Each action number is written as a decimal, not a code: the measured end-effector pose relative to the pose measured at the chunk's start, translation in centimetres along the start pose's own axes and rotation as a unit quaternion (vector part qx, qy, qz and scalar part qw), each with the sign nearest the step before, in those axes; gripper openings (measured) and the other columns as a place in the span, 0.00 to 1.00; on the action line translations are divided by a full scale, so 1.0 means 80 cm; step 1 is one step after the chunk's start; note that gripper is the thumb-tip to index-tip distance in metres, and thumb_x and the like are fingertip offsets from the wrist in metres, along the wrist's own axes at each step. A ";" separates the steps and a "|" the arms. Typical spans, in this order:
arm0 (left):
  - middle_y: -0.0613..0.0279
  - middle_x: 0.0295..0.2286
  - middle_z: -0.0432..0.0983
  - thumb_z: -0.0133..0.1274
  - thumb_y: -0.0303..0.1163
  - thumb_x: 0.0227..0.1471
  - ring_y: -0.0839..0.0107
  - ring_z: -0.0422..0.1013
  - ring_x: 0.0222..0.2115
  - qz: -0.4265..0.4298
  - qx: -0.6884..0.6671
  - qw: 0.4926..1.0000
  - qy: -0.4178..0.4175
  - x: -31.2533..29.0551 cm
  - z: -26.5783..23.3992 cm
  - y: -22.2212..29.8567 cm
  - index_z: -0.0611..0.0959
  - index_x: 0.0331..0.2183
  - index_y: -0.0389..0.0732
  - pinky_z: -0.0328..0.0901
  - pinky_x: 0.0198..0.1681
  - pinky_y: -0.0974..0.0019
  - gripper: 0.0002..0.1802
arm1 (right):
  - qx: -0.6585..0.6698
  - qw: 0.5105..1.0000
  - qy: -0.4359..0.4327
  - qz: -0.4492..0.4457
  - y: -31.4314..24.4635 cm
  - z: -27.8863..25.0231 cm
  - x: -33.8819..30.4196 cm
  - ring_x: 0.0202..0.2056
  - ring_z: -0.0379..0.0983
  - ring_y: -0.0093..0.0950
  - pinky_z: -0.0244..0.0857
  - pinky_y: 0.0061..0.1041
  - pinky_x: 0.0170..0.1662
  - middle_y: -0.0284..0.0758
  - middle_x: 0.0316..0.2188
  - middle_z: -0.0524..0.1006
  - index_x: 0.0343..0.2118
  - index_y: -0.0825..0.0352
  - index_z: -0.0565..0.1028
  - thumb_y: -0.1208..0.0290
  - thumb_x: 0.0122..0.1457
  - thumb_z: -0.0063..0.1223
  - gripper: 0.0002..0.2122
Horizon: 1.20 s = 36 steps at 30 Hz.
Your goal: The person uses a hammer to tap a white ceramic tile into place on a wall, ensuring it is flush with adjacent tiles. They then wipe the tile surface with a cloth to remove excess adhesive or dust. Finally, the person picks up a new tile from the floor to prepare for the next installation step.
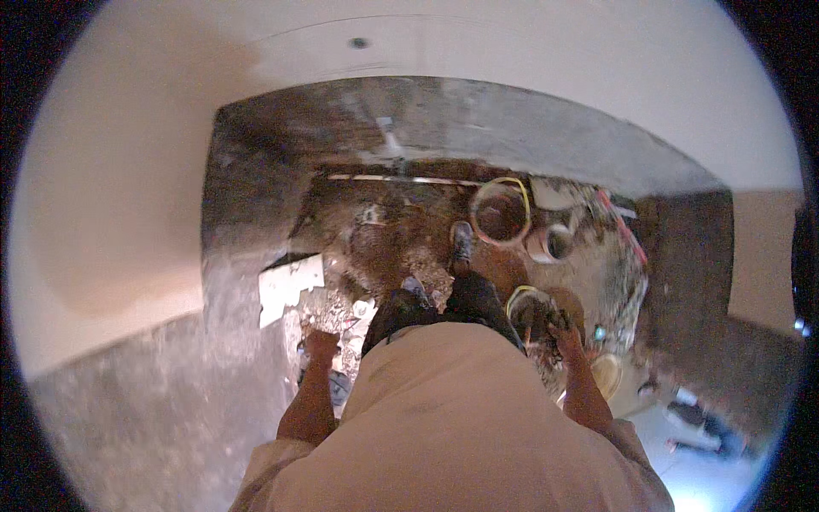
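While your R hand [563, 338] is at the bucket [514, 300] — can't tell grip — your L hand [322, 345] looks curled, contents unclear.

Impossible to read any text, label, brand, number or sign anywhere in view; too blurred, grainy and dim to make out so much as a single letter.

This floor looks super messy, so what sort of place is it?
Maybe an indoor building site: there's a dirt-covered floor, a patchy grey wall and a jagged white sheet lying about.
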<state>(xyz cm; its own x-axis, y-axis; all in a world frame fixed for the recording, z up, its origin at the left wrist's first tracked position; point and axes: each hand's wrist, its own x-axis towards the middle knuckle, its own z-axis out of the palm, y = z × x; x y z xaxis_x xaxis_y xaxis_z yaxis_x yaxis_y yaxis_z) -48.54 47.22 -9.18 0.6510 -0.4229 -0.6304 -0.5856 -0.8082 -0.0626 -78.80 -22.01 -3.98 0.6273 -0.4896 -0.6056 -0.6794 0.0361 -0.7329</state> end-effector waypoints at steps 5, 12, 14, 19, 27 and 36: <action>0.57 0.22 0.79 0.62 0.34 0.50 0.64 0.78 0.23 -0.014 -0.254 0.965 0.068 0.037 -0.095 -0.004 0.80 0.32 0.36 0.73 0.25 0.60 0.12 | 0.039 0.986 0.141 0.078 0.089 0.042 -0.041 0.47 0.76 0.36 0.69 0.39 0.50 0.36 0.52 0.77 0.61 0.61 0.69 0.60 0.61 0.60 0.26; 0.51 0.31 0.80 0.51 0.23 0.53 0.66 0.78 0.24 -0.210 -0.612 0.761 -0.046 0.145 -0.275 0.019 0.78 0.48 0.34 0.68 0.23 0.67 0.18 | 0.038 0.968 0.133 0.211 0.017 0.112 -0.094 0.39 0.81 0.38 0.75 0.39 0.40 0.43 0.37 0.82 0.46 0.65 0.77 0.59 0.64 0.54 0.15; 0.50 0.35 0.80 0.53 0.28 0.55 0.67 0.79 0.30 -0.204 -0.626 0.749 -0.070 0.180 -0.318 0.042 0.78 0.48 0.34 0.69 0.28 0.68 0.18 | -0.147 0.962 0.117 0.200 0.087 0.143 -0.085 0.40 0.80 0.40 0.74 0.41 0.41 0.45 0.37 0.81 0.44 0.63 0.78 0.57 0.63 0.53 0.16; 0.57 0.37 0.80 0.55 0.34 0.57 0.65 0.77 0.36 -0.102 -0.435 0.889 -0.102 0.277 -0.407 0.154 0.82 0.41 0.34 0.68 0.44 0.58 0.14 | -0.023 0.938 0.122 0.325 0.122 0.196 -0.018 0.42 0.79 0.46 0.73 0.45 0.43 0.46 0.39 0.81 0.39 0.61 0.80 0.56 0.59 0.54 0.14; 0.52 0.45 0.77 0.55 0.40 0.60 0.59 0.71 0.47 0.037 -0.107 0.991 -0.077 0.406 -0.441 0.328 0.78 0.47 0.31 0.64 0.53 0.57 0.22 | 0.163 0.852 0.165 0.469 0.217 0.290 0.080 0.39 0.80 0.42 0.74 0.42 0.40 0.45 0.38 0.81 0.46 0.66 0.74 0.61 0.58 0.54 0.16; 0.54 0.45 0.76 0.51 0.37 0.64 0.61 0.72 0.46 -0.004 -0.086 0.966 -0.243 0.465 -0.329 0.410 0.78 0.48 0.34 0.66 0.53 0.58 0.18 | 0.181 0.791 0.146 0.566 0.260 0.409 0.185 0.46 0.76 0.53 0.68 0.49 0.52 0.55 0.42 0.78 0.53 0.69 0.69 0.55 0.58 0.57 0.26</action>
<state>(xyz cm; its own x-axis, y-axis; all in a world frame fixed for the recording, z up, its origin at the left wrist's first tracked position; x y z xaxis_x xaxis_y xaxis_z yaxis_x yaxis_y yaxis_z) -30.79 -5.82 -14.32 0.3272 -0.2074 -0.9219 -0.4651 -0.8846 0.0339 -71.18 0.03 -38.30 -0.4551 -0.1441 -0.8787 -0.5565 0.8164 0.1543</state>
